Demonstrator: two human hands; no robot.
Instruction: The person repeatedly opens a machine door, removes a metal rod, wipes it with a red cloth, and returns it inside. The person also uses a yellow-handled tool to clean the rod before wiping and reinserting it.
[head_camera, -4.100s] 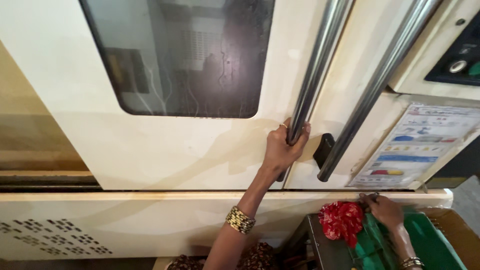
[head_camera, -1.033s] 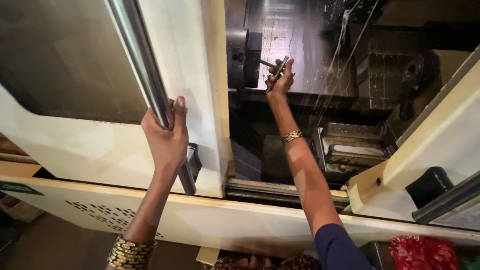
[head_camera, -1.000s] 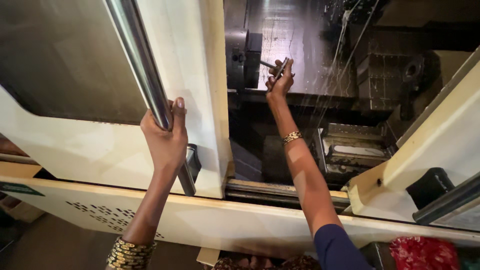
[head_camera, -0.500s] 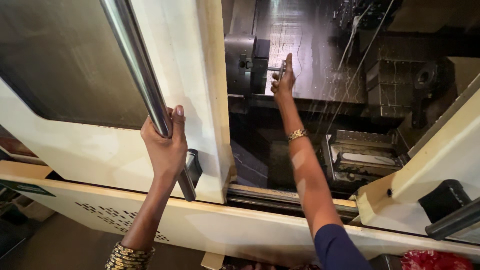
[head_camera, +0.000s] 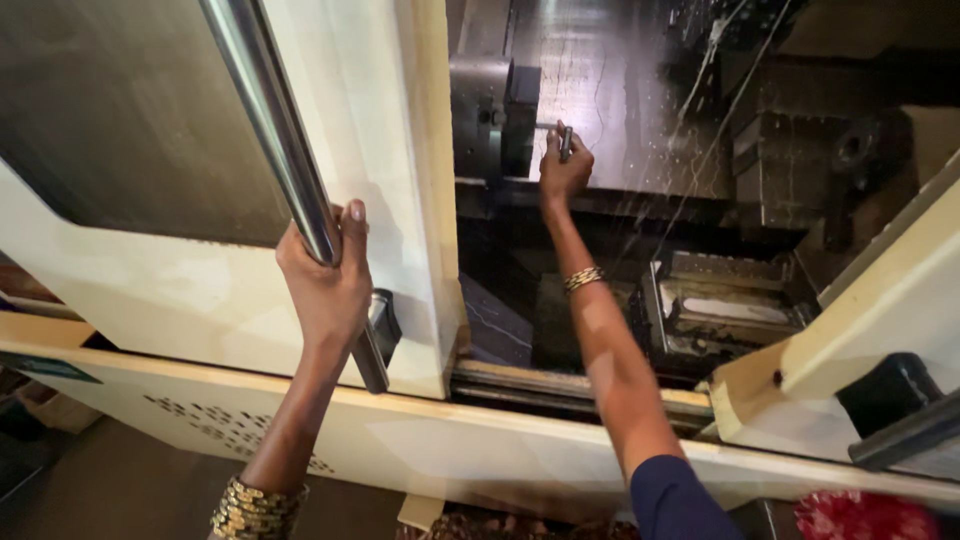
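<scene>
One small sign, no packages or screens

At about 8 o'clock, at the left edge of the view, a narrow dark green label strip (head_camera: 45, 368) lies flat on the cream lower panel of the machine, its near end cut off by the edge. It is a slanted, elongated rectangle with faint pale marks too small to make out. Nothing else in view is a package, a sign or a screen.

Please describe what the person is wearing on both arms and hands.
The left hand is bare; a stack of gold bangles circles that wrist. The right hand is bare too, with one gold bracelet at the wrist and a dark blue sleeve on the upper arm.
</scene>
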